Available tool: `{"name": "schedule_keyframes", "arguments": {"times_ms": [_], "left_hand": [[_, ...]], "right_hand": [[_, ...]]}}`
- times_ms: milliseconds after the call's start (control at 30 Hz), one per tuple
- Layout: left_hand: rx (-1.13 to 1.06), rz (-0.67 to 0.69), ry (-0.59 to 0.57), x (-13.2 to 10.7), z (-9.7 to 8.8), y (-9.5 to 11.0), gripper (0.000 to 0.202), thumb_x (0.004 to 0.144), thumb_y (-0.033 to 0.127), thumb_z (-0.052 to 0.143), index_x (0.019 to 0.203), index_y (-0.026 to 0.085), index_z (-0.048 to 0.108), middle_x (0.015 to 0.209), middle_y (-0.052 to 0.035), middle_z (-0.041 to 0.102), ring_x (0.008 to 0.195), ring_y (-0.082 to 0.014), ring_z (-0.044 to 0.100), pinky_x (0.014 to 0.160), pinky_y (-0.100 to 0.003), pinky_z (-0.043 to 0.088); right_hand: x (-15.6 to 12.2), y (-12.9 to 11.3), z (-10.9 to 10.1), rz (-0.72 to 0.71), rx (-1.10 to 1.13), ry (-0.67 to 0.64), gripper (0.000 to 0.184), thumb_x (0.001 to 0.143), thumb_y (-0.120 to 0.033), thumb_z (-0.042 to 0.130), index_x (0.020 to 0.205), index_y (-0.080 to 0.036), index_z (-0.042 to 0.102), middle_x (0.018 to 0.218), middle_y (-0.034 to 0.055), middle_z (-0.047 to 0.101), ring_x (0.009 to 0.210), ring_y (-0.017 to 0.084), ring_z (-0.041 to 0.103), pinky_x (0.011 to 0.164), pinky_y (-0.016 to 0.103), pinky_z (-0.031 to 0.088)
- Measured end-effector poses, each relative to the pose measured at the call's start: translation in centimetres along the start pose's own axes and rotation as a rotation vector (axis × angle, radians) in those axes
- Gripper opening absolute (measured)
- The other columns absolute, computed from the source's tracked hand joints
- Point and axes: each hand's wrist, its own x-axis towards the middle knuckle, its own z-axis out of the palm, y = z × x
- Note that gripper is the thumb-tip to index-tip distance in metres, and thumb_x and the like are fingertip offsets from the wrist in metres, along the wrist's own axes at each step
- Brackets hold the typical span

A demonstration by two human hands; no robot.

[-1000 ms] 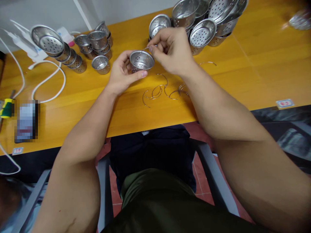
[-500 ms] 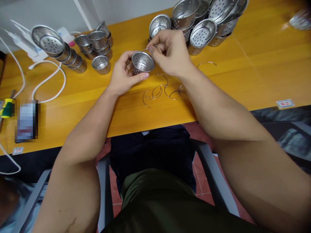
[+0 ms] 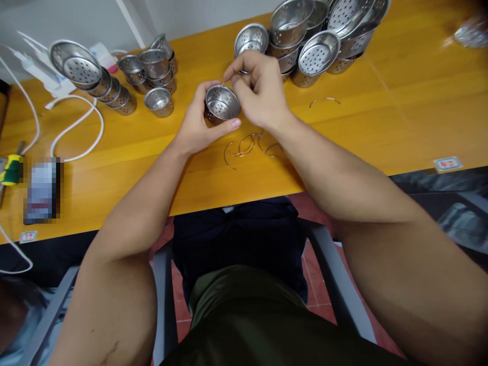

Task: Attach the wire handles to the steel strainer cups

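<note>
A small perforated metal cup (image 3: 222, 104) is gripped at its left side by my left hand (image 3: 198, 119), thumb along the near side and fingers behind. Its open top tilts toward me. My right hand (image 3: 261, 86) pinches a thin metal wire (image 3: 224, 83) at the cup's far rim; most of the wire is hidden by the fingers. Several curved wires (image 3: 240, 152) lie on the table just below the hands, partly covered by my right forearm. One more curved wire (image 3: 325, 99) rests apart to the right.
Stacks of perforated metal cups (image 3: 285, 30) stand at the back right, with more cups (image 3: 154, 63) and a leaning stack (image 3: 95, 81) at the left. A white cable (image 3: 101, 127), a phone (image 3: 40, 190) and a yellow-green handled tool (image 3: 11, 170) lie on the wooden table (image 3: 145, 173).
My right hand has shifted slightly left and toward me, with the wire now at the cup's far rim. The cup has moved a little down and left in my left hand.
</note>
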Motion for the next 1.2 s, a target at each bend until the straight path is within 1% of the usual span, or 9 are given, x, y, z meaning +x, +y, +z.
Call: {"name": "schedule_keyframes", "arguments": {"times_ms": [200,300,500,700,767,833,1000,1100,1200], "left_hand": [[0.085,0.051,0.058,-0.1,0.3,0.1,0.107,0.068,0.096,0.11,0.145,0.038,0.063,0.13,-0.0089,0.078,0.117,-0.0415,0.08,0.103,-0.057,0.068],[0.115,0.048,0.086,0.0,0.4,0.5,0.106,0.068,0.103,0.105,0.14,0.037,0.064,0.124,-0.0076,0.079,0.112,-0.0398,0.08,0.098,-0.055,0.066],[0.067,-0.026,0.069,0.1,0.4,1.5,0.09,0.071,0.086,0.116,0.128,0.034,0.07,0.121,-0.0057,0.081,0.115,-0.0397,0.081,0.105,-0.054,0.069],[0.148,-0.031,0.024,-0.1,0.3,1.9,0.084,0.085,0.09,0.105,0.132,0.033,0.067,0.119,-0.0074,0.078,0.117,-0.0386,0.08,0.103,-0.052,0.067],[0.158,-0.024,0.02,-0.2,0.4,2.0,0.09,0.084,0.098,0.099,0.133,0.032,0.064,0.117,-0.0075,0.076,0.116,-0.0384,0.08,0.102,-0.051,0.066],[0.144,0.004,0.031,-0.2,0.4,2.1,0.095,0.08,0.106,0.093,0.132,0.032,0.064,0.116,-0.0075,0.075,0.113,-0.0384,0.079,0.1,-0.051,0.066],[0.102,0.051,0.048,0.0,-0.1,1.1,0.09,0.08,0.11,0.088,0.124,0.033,0.07,0.106,-0.0056,0.072,0.099,-0.0355,0.077,0.087,-0.051,0.064],[0.057,0.057,0.027,0.3,-0.8,0.1,0.084,0.083,0.108,0.089,0.119,0.034,0.073,0.1,-0.0043,0.072,0.087,-0.0311,0.073,0.075,-0.047,0.062],[0.037,-0.024,-0.005,0.4,-1.3,-0.1,0.083,0.084,0.108,0.09,0.115,0.031,0.076,0.1,-0.0054,0.076,0.086,-0.0312,0.076,0.078,-0.047,0.066]], "right_hand": [[0.1,-1.2,0.5,0.007,0.017,0.006,0.02,0.097,-0.054,0.077,0.081,-0.046,0.069,0.096,0.0031,0.078,0.098,0.044,0.069,0.076,0.06,0.052],[0.3,-1.2,0.6,0.046,0.047,-0.024,0.024,0.094,-0.062,0.081,0.083,-0.045,0.069,0.094,0.0061,0.077,0.105,0.045,0.069,0.071,0.057,0.051],[0.2,0.0,0.8,0.082,0.124,-0.129,0.028,0.098,-0.065,0.086,0.097,-0.039,0.075,0.082,0.0057,0.067,0.081,0.036,0.064,0.06,0.046,0.045],[0.0,-0.3,0.4,0.128,0.197,-0.212,0.011,0.114,-0.02,0.07,0.106,-0.026,0.075,0.086,-0.0003,0.064,0.063,0.017,0.053,0.063,0.031,0.046],[-0.1,-0.5,0.3,0.134,0.193,-0.233,0.012,0.115,-0.017,0.068,0.107,-0.026,0.074,0.082,-0.002,0.063,0.061,0.016,0.052,0.062,0.03,0.045],[-0.1,-0.6,0.3,0.118,0.206,-0.253,0.007,0.115,-0.028,0.074,0.108,-0.027,0.073,0.076,-0.0028,0.06,0.059,0.018,0.052,0.059,0.033,0.043],[-0.1,-0.8,-0.5,0.169,0.251,-0.313,0.045,0.107,-0.074,0.085,0.108,-0.032,0.071,0.072,0.0001,0.064,0.057,0.022,0.053,0.053,0.038,0.036],[0.2,-1.1,-2.1,0.162,0.284,-0.428,0.044,0.104,-0.072,0.091,0.111,-0.031,0.074,0.076,0.002,0.068,0.055,0.02,0.052,0.052,0.038,0.036],[0.5,-1.2,-3.6,0.077,0.323,-0.526,0.04,0.106,-0.062,0.096,0.117,-0.026,0.081,0.084,0.002,0.072,0.055,0.017,0.056,0.051,0.036,0.04]]}}
